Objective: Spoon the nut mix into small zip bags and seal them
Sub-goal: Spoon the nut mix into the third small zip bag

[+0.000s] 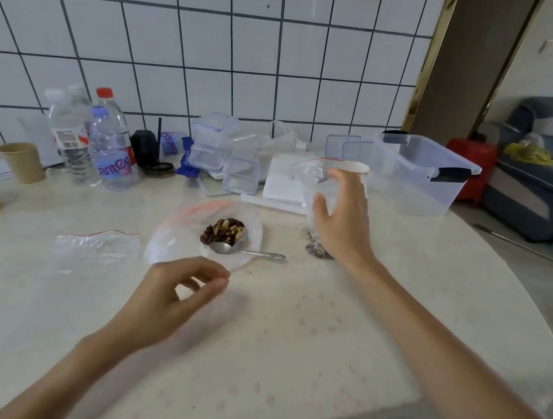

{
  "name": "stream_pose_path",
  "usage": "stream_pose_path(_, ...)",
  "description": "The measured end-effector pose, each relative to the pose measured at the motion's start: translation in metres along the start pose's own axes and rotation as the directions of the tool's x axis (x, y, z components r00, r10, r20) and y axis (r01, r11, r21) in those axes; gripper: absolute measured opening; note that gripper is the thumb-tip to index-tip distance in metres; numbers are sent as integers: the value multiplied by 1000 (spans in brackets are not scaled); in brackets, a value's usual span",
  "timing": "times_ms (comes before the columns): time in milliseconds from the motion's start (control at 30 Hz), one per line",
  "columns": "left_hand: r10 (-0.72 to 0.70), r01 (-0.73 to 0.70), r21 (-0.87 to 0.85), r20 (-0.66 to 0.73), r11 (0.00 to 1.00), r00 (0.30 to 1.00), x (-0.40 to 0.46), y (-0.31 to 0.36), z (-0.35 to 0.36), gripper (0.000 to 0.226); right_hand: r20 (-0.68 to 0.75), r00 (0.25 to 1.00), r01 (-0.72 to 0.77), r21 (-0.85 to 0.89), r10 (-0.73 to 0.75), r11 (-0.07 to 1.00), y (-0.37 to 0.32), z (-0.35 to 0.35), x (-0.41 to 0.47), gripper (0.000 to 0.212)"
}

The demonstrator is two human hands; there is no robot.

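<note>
Left hand (175, 296) nearest, hovering low over the counter (322, 335), thumb and fingers curled toward each other as if pinching; looks to be pinching the near edge of the clear bag (176, 232) that holds the nut mix (223, 231), but blur makes contact uncertain. Spoon (246, 251) lies with its bowl against the nut pile, handle pointing right, untouched.

Right hand (339, 216) further back, fingers curled round a small zip bag (318, 193) standing upright, nuts settled at its bottom near the counter. Red zip strip at its top, seems not closed, hard to tell. Paper cup (355, 168) just behind it.

An empty zip bag (97, 245) lies flat to the left, well apart.

Risks:
- Filled bag likely unsealed; tilt or loose hold would spill nuts on the counter.
- Sealing one-handed could leave the zip part open; left hand needed.
- If the left hand tugs the big bag's edge, nut pile shifts and the spoon could slide off.
- Thin slippery plastic, easy to lose hold.
- Clutter behind (water bottles (103, 141), clear containers (213, 147)) could get knocked on a reach.
</note>
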State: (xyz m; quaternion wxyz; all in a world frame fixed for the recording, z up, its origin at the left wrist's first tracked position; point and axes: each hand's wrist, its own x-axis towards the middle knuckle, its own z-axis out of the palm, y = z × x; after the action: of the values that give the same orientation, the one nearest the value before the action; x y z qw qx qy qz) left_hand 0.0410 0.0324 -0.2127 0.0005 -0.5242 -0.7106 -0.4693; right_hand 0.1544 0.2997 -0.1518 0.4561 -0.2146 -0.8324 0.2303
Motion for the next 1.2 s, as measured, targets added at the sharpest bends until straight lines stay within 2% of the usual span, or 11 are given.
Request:
stream_pose_path(100,-94,95,-7,-185,995,978,-2,-7,-34,14,263,960,76,96,-99,992,-32,17,-36,38)
stream_pose_path(167,-166,188,41,-309,981,936,-4,-28,-55,3,427,889,113,142,-164,983,-46,33,-59,39)
stream_pose_path(267,-288,410,185,-463,893,838,-12,-66,-86,15,598,768,182,141,-230,973,-56,56,-88,44)
stream_pose_path(333,-422,602,343,-472,721,774,-21,-91,-102,39,658,705,238,132,-265,962,-58,70,-104,45)
stream_pose_path(400,-581,756,445,-485,480,654,-33,-106,-111,67,691,656,290,141,-304,946,-60,83,-116,43)
stream_pose_path(467,-638,806,498,-515,321,572,-40,-112,-113,86,705,623,332,154,-339,930,-60,91,-123,39)
stream_pose_path(500,-626,798,524,-524,297,577,-42,-114,-112,87,704,619,341,157,-347,927,-59,93,-125,38)
stream_pose_path(700,-490,734,489,-548,471,678,-45,-119,-112,27,691,660,289,132,-297,948,-54,95,-128,35)
stream_pose_path(900,-425,694,495,-555,523,715,-48,-119,-112,22,690,661,302,113,-293,947,-55,95,-130,34)
stream_pose_path(1067,-233,595,371,-675,714,700,-40,-85,-117,14,697,650,287,142,-301,947,-57,92,-128,33)
stream_pose_path(1200,-32,415,412,-677,811,735,-22,-35,-115,12,667,722,-41,306,-183,951,-71,87,-117,26)
